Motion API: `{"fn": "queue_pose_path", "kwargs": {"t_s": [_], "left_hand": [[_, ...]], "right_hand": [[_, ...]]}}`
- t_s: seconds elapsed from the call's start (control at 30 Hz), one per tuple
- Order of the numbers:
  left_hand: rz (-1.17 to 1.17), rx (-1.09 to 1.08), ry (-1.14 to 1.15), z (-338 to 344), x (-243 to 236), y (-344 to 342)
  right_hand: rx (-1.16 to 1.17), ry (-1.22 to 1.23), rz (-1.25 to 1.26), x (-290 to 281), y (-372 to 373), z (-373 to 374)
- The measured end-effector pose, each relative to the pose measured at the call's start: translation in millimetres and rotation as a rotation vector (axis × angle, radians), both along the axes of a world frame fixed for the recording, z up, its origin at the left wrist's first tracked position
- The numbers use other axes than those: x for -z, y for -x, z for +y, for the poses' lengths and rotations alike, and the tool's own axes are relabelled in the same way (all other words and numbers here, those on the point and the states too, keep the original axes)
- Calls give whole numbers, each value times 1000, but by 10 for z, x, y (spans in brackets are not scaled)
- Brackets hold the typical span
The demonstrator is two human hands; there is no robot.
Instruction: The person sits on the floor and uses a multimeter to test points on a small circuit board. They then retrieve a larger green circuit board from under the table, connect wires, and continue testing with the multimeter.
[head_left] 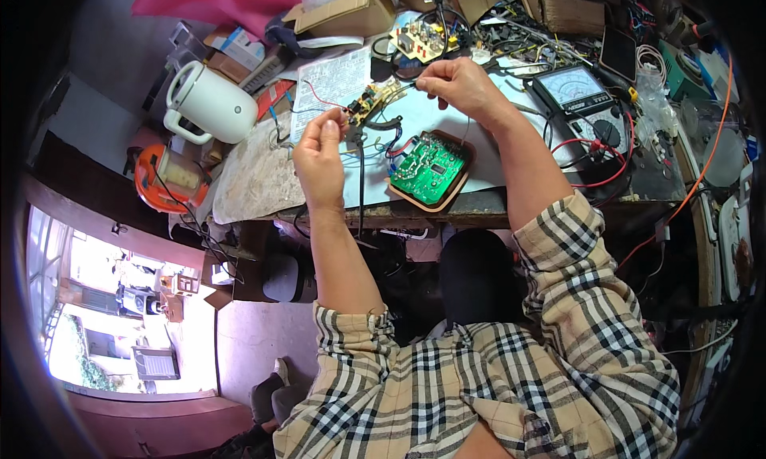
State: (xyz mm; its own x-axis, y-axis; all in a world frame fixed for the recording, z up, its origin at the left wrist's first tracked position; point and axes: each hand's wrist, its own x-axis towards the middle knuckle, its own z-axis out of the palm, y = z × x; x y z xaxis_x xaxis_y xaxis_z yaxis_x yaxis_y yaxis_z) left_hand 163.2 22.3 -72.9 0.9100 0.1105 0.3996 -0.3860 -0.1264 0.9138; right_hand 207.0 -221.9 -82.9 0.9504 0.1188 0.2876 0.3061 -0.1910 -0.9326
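Note:
Above the workbench, my left hand (pixel 321 162) pinches the edge of a small circuit board (pixel 363 105) with components and wires on it. To its right, my right hand (pixel 463 88) has its thumb and fingers pressed together near a thin dark lead; what they grip is too small to make out. Below and between the hands lies a green circuit board (pixel 435 170) in a brown-rimmed square housing, with red, blue and black wires at its left side. A black cable (pixel 361 180) hangs from the small board's area over the bench edge.
An analog multimeter (pixel 573 90) with red and black leads sits at the right. Another populated board (pixel 423 40) and tangled cables (pixel 519 36) lie behind. At the left stand a white kettle (pixel 209 106) and an orange appliance (pixel 150 180). A printed sheet (pixel 331 80) lies flat.

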Motion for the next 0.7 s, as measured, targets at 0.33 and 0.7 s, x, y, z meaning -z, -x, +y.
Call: {"fn": "queue_pose_path", "kwargs": {"t_s": [0.33,0.7], "left_hand": [[-2,18,-364,-314,5,168],[-7,27,-75,-106,227,-231]], "right_hand": [[98,4,43,70,-41,-1],[63,165,75,4,68,102]]}}
